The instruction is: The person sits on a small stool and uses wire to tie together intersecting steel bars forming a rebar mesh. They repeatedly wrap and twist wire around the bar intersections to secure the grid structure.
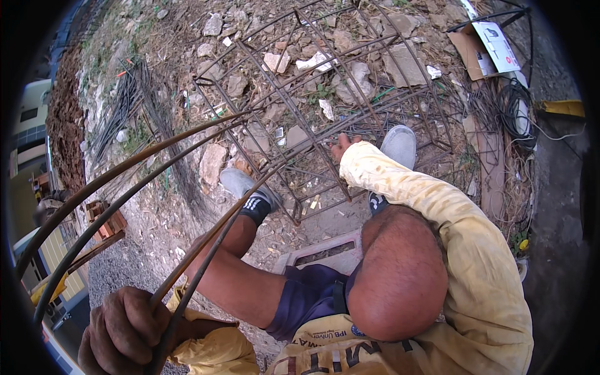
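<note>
While rubble (214, 164) spreads beneath it, the cage (369, 116) stands at the person's feet, long rods (131, 160) running in from its left! Right of the cage sit a carton (497, 49) and black cable (517, 107). Hands well apart: left hand (128, 328), this side of the cage, clenched round two rods; right hand (345, 145) at the cage's near bars, grip impossible to tell.

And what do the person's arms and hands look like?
The left hand and right hand wear no gloves. The right sleeve is long, yellow and wrinkled, paler and blotchy near the cuff. The left sleeve is yellow too.
</note>
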Demonstrator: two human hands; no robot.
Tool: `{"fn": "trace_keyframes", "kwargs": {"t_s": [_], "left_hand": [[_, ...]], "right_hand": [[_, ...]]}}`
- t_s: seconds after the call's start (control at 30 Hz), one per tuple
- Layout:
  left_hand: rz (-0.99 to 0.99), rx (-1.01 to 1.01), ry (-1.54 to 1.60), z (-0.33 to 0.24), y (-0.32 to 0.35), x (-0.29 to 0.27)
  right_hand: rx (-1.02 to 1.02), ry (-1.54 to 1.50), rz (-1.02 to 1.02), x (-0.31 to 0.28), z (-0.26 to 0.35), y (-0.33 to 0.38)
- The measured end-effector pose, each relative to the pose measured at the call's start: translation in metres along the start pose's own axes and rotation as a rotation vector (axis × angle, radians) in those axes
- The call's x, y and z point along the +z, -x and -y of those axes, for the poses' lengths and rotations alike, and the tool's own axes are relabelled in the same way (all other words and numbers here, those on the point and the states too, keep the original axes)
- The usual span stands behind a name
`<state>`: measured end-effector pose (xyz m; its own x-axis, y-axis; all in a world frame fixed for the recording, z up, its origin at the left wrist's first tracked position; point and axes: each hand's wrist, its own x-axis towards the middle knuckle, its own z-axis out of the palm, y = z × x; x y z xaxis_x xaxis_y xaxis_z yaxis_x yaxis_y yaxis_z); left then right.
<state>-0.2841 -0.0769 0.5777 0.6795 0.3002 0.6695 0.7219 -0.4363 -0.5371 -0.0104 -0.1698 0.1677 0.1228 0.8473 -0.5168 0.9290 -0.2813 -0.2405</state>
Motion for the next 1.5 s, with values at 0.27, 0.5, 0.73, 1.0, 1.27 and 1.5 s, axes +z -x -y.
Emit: {"fn": "trace_keyframes", "kwargs": {"t_s": [0.27, 0.5, 0.73, 1.0, 1.27, 1.5], "left_hand": [[-0.021, 0.665, 0.072, 0.011, -0.028, 0.003], [-0.007, -0.398, 1.265, 0.023, 0.022, 0.004], [0.011, -0.634, 2.303, -0.015, -0.010, 0.009], [0.015, -0.332, 1.327, -0.022, -0.010, 0.008], [-0.118, 0.504, -0.205, 0.004, -0.025, 0.004], [-0.076, 0.582, -0.378, 0.004, -0.017, 0.002]], "right_hand": [[0.037, -0.130, 0.126, 0.031, -0.054, -0.030], [0.065, 0.015, 0.122, 0.022, -0.048, -0.036], [0.072, 0.307, -0.151, 0.016, -0.022, -0.006], [0.376, -1.196, 0.573, 0.008, -0.035, -0.029], [0.341, -0.865, 0.491, 0.007, -0.033, -0.014], [0.088, 0.060, -0.106, 0.042, -0.019, -0.005]]}}
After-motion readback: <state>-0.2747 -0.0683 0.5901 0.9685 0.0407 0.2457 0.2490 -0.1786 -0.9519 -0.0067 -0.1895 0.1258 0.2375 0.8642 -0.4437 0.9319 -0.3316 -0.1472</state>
